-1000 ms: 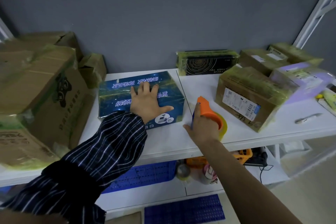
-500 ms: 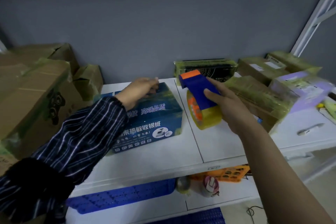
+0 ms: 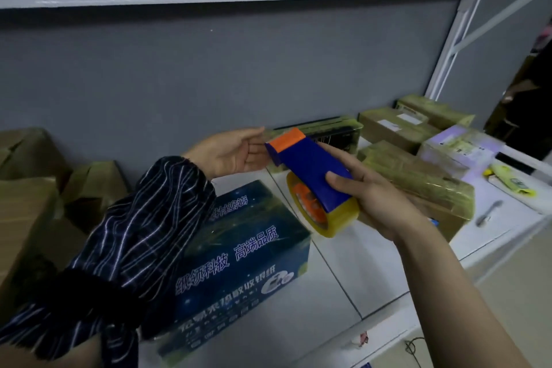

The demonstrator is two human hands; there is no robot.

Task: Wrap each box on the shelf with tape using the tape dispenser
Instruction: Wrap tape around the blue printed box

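My right hand (image 3: 373, 191) curled round tape dispenser (image 3: 310, 170), held in air above shelf (image 3: 373, 278). My left hand (image 3: 230, 152) loose, fingers straight, just beside dispenser's orange tip; contact unclear. Blue box (image 3: 245, 248) on shelf below. Taped boxes (image 3: 418, 182) at right.

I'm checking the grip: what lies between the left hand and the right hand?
Head view: the tape dispenser. The right hand grips its blue body; its orange end points at the open left hand.
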